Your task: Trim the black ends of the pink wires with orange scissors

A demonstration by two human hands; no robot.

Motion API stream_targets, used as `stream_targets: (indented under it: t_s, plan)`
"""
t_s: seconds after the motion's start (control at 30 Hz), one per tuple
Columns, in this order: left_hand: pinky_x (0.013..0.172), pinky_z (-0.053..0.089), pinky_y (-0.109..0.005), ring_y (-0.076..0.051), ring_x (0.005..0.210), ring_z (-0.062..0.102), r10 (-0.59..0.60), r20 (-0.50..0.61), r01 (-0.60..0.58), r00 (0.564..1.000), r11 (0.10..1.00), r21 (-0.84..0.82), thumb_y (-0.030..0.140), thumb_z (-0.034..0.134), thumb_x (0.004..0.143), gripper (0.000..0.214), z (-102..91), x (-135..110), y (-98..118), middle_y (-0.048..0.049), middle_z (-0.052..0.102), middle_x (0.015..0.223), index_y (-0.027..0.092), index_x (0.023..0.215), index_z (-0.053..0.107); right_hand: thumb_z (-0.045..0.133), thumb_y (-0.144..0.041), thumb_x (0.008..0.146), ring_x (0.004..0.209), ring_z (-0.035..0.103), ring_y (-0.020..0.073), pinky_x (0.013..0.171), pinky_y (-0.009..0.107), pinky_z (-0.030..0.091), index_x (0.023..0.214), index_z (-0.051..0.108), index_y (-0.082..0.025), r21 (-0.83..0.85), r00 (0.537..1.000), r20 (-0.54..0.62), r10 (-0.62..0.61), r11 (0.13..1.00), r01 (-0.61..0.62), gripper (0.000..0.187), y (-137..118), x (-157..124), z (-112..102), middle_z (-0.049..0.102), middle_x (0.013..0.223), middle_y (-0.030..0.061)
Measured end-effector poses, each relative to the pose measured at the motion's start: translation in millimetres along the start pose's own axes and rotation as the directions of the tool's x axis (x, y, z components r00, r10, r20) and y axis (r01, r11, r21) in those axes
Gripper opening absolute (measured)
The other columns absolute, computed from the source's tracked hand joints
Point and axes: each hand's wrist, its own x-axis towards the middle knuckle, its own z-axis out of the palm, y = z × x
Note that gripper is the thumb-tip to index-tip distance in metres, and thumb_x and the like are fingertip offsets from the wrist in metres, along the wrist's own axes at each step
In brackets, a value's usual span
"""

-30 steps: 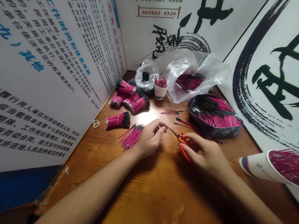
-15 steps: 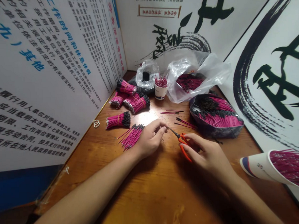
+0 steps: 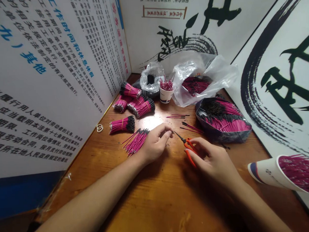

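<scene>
My left hand [image 3: 155,143] rests on the wooden table [image 3: 152,197], fingers curled over a loose bunch of pink wires [image 3: 135,141], thumb and forefinger pinched at the scissors' tip. My right hand [image 3: 211,159] grips orange-handled scissors [image 3: 188,147], blades pointing toward my left fingertips. Whether a wire sits between the blades is too small to tell.
Tied bundles of pink wires [image 3: 133,103] lie at the back left. A paper cup [image 3: 165,92], plastic bags [image 3: 201,80], a dark tray of wires [image 3: 223,122] and a tipped cup of wires [image 3: 285,174] stand around. Rubber bands [image 3: 99,128] lie by the left board.
</scene>
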Motion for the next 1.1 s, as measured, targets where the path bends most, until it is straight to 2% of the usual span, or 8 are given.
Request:
stream_targets:
  t_s: [0.17,0.33,0.53,0.63,0.73,0.8,0.9,1.1]
  plan:
    - [0.066,0.043,-0.024,-0.013,0.070,0.054,0.034,-0.026,-0.032,0.999,0.997,0.069,0.024,0.047,0.091,0.014,0.0,-0.9,-0.5,-0.0016,0.057,0.076,0.016,0.086,0.057,0.060,-0.040,0.088,0.054,0.056,0.0125,0.052,0.022,0.042,0.098,0.064,-0.022,0.008,1.000,-0.022,0.002,1.000,-0.002,0.020,0.7,1.5,-1.2,0.065,0.067,-0.0024]
    - [0.053,0.033,-0.022,-0.008,0.051,0.043,0.094,-0.122,-0.046,0.988,0.936,0.349,0.024,0.049,0.090,0.010,-1.6,-5.5,-0.7,0.0047,0.051,0.064,0.018,0.090,0.056,0.060,-0.044,0.085,0.049,0.056,0.0140,0.051,0.024,0.043,0.097,0.065,-0.023,-0.071,0.987,-0.101,0.128,0.988,-0.135,0.024,18.2,11.1,-4.8,0.065,0.062,-0.0023]
    - [0.058,0.033,-0.024,-0.010,0.057,0.048,0.120,-0.147,-0.001,0.982,0.778,0.628,0.023,0.050,0.087,0.009,-9.3,-2.7,12.7,0.0035,0.056,0.067,0.020,0.079,0.051,0.058,-0.033,0.083,0.077,0.069,0.0216,0.067,0.030,0.048,0.108,0.063,-0.023,-0.226,0.968,-0.160,0.193,0.947,-0.226,0.027,40.1,22.7,-1.5,0.075,0.094,0.0038]
    - [0.062,0.034,-0.027,-0.015,0.071,0.054,0.033,-0.118,0.071,0.992,0.629,0.774,0.023,0.048,0.086,0.010,-22.0,1.7,21.1,-0.0007,0.060,0.079,0.020,0.077,0.051,0.057,-0.028,0.083,0.084,0.069,0.0238,0.067,0.031,0.047,0.108,0.063,-0.024,-0.277,0.970,-0.159,0.185,0.934,-0.224,0.026,38.8,24.9,2.6,0.075,0.101,0.0048]
    - [0.061,0.033,-0.030,-0.020,0.076,0.057,-0.143,-0.085,0.143,0.986,0.472,0.870,0.025,0.046,0.087,0.013,-40.2,3.5,24.6,-0.0045,0.063,0.085,0.020,0.078,0.053,0.056,-0.028,0.084,0.083,0.069,0.0242,0.064,0.031,0.045,0.107,0.063,-0.024,-0.316,0.970,-0.162,0.183,0.921,-0.227,0.024,35.9,25.4,4.6,0.075,0.100,0.0050]
    - [0.062,0.034,-0.031,-0.022,0.080,0.059,-0.216,-0.082,0.168,0.973,0.415,0.894,0.028,0.045,0.088,0.016,-51.4,2.8,23.3,-0.0059,0.065,0.087,0.021,0.079,0.055,0.056,-0.028,0.084,0.082,0.069,0.0241,0.063,0.031,0.044,0.106,0.063,-0.024,-0.333,0.970,-0.165,0.179,0.915,-0.225,0.023,35.6,25.4,4.6,0.075,0.101,0.0053]
    - [0.061,0.034,-0.031,-0.023,0.079,0.060,-0.274,-0.087,0.196,0.958,0.400,0.895,0.030,0.045,0.089,0.018,-61.8,1.3,18.0,-0.0068,0.067,0.087,0.020,0.077,0.055,0.056,-0.027,0.084,0.086,0.069,0.0239,0.063,0.030,0.044,0.104,0.064,-0.024,-0.347,0.972,-0.165,0.166,0.913,-0.215,0.021,37.8,25.3,4.4,0.074,0.104,0.0054]
    - [0.060,0.034,-0.029,-0.021,0.077,0.059,-0.277,-0.075,0.191,0.958,0.421,0.887,0.035,0.047,0.089,0.021,-65.2,2.1,11.1,-0.0056,0.067,0.086,0.020,0.077,0.055,0.056,-0.027,0.084,0.089,0.068,0.0228,0.068,0.030,0.046,0.106,0.064,-0.023,-0.333,0.972,-0.180,0.151,0.920,-0.204,0.024,42.3,25.3,5.1,0.073,0.108,0.0059]
